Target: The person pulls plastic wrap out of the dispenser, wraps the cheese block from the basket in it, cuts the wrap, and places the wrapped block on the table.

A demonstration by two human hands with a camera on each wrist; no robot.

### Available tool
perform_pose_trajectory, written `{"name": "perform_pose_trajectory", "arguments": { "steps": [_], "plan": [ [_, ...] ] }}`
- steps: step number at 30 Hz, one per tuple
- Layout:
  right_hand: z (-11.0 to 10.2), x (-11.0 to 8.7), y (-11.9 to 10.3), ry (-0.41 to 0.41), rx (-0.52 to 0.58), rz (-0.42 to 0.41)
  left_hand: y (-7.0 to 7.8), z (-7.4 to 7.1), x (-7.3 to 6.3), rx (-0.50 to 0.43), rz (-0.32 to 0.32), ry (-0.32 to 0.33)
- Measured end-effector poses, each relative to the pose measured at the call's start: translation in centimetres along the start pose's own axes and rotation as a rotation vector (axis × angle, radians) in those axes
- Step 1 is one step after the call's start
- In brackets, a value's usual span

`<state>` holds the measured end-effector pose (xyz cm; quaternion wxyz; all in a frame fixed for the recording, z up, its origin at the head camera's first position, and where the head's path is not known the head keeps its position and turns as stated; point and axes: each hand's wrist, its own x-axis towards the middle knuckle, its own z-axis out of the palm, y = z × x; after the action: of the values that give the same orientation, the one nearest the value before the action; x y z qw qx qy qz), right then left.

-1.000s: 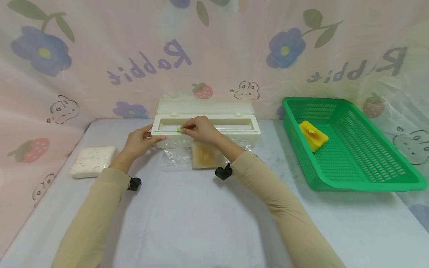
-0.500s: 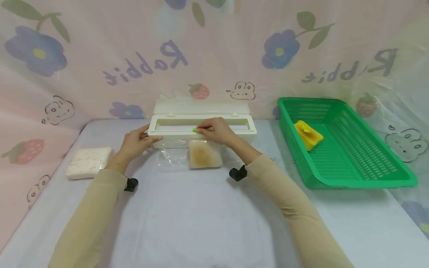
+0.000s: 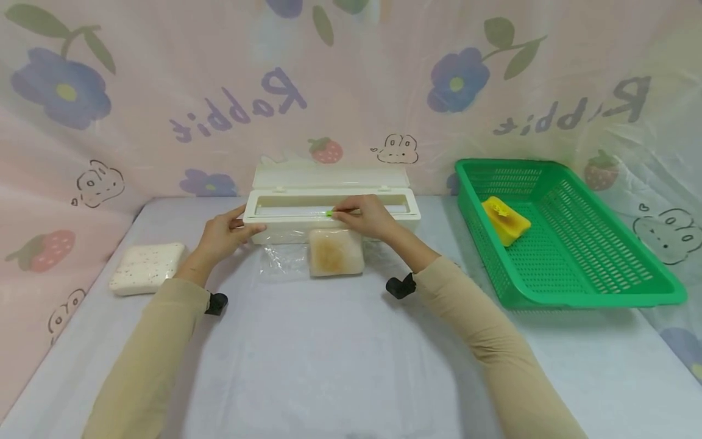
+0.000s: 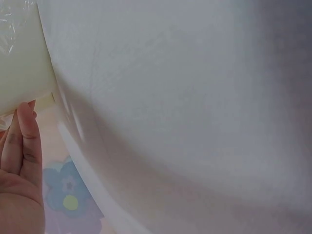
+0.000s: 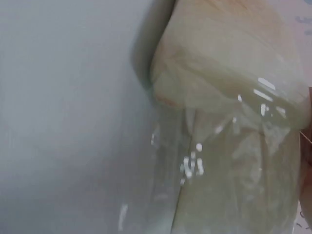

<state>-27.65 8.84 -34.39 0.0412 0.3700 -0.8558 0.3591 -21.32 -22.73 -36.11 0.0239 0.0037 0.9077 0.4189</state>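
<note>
A cream cling film dispenser point(image 3: 287, 228) lies at the back of the table, its clear lid point(image 3: 329, 177) raised and a white roll inside. My left hand point(image 3: 222, 236) grips its left end, thumb on the front and fingers behind. With thumb and forefinger, my right hand point(image 3: 368, 216) pinches the small green slide cutter point(image 3: 329, 213) on the front rim. Clear film point(image 3: 282, 263) hangs down the front onto the table. Against it lies a toast-like slice point(image 3: 336, 253) with a brown middle; the right wrist view shows film point(image 5: 229, 161) over part of the slice point(image 5: 224, 44).
At the left lies a white speckled square block point(image 3: 148, 268). A green plastic basket point(image 3: 592, 300) stands at the right with a yellow block point(image 3: 507, 222) inside. A printed curtain point(image 3: 351, 91) hangs right behind the dispenser.
My right hand has moved to the right along the dispenser's rim with the green slide cutter, uncovering the toast-like slice from the head view. The left hand keeps its grip.
</note>
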Motion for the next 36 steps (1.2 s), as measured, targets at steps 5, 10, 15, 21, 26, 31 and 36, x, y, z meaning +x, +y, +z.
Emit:
{"name": "perform_pose_trajectory", "arguments": {
  "steps": [5, 10, 15, 21, 26, 31, 36],
  "plan": [
    [-0.7, -0.7, 0.3, 0.033, -0.011, -0.034, 0.1, 0.0, 0.0, 0.005, 0.016, 0.005],
    [-1.5, -1.8, 1.2, 0.078, -0.025, -0.043, 0.1, -0.2, 0.0, 0.009, 0.014, 0.008],
    [-1.9, -2.6, 1.8, 0.11, -0.039, -0.038, -0.1, -0.1, 0.1, 0.009, 0.014, 0.015],
    [-2.3, -3.2, 2.1, 0.124, -0.056, -0.036, -0.2, -0.1, 0.0, 0.009, 0.005, 0.01],
    [-2.6, -3.5, 2.4, 0.138, -0.06, -0.054, -0.2, -0.1, 0.1, -0.004, 0.004, 0.01],
    [-2.9, -4.1, 2.6, 0.153, -0.071, -0.045, -0.4, 0.0, 0.2, -0.002, 0.002, 0.009],
    [-3.4, -4.6, 2.9, 0.163, -0.107, -0.028, -0.4, 0.1, 0.2, 0.005, 0.003, 0.015]
  ]
}}
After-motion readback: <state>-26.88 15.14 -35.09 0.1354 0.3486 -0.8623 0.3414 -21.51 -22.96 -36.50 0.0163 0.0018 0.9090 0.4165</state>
